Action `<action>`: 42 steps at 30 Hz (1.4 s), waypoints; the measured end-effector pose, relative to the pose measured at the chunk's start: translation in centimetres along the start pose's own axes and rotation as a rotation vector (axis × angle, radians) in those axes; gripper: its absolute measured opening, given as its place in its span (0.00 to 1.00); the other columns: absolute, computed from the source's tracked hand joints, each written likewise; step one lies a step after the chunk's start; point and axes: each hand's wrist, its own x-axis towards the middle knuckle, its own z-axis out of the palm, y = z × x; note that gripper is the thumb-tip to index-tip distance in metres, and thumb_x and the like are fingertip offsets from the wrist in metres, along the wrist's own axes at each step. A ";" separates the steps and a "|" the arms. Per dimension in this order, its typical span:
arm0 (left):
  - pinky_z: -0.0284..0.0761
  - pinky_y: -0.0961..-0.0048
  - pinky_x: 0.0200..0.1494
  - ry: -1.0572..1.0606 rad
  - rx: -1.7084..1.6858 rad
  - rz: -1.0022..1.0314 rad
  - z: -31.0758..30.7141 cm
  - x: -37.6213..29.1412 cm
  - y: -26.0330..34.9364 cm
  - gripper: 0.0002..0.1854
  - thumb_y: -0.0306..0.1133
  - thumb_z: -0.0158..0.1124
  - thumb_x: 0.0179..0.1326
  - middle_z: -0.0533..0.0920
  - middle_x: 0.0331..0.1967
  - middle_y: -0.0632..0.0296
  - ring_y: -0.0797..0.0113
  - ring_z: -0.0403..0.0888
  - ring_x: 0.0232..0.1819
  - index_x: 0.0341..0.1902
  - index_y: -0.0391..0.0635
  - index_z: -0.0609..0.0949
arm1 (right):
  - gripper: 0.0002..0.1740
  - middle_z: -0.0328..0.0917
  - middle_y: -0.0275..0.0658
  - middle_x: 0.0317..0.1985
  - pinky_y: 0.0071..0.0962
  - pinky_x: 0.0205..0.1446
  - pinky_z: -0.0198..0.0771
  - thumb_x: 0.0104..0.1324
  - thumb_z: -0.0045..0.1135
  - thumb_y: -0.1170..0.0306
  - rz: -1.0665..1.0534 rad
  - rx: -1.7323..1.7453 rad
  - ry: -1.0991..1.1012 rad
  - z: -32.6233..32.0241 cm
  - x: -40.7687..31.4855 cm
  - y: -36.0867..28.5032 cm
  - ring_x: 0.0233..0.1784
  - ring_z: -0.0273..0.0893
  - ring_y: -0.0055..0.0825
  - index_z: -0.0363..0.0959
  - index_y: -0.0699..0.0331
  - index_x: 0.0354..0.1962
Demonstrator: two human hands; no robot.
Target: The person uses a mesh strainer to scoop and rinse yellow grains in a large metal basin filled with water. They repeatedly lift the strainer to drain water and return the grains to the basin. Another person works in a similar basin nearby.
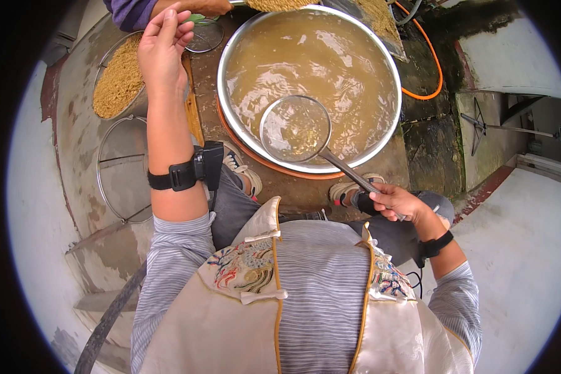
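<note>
My right hand (399,202) is closed around the metal handle of a round mesh skimmer (295,128). The skimmer's head lies over the near part of a large metal basin (396,100) of cloudy brown water, with a few yellowish grains in its mesh. Raised at the upper left, my left hand (165,49) holds nothing that I can see; its fingers are loosely curled and apart. Below it and to the left stands a mesh basket of golden grain (120,77).
Another wire-rimmed mesh basket (124,175) stands at the left. A co-worker's arm (187,6) reaches in at the top, near a heap of grain (278,3). An orange hose (437,70) curves over the wet ground at the right. My shoes flank the basin's near side.
</note>
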 end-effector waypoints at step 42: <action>0.73 0.81 0.40 0.004 0.043 -0.059 1.7 -0.6 0.0 0.14 0.36 0.55 0.67 0.80 0.38 0.63 0.79 0.76 0.35 0.50 0.41 0.77 | 0.18 0.59 0.26 0.19 0.10 0.12 0.51 0.71 0.43 0.62 -0.232 0.818 0.099 -4.5 0.1 2.5 0.13 0.53 0.10 0.63 0.66 0.51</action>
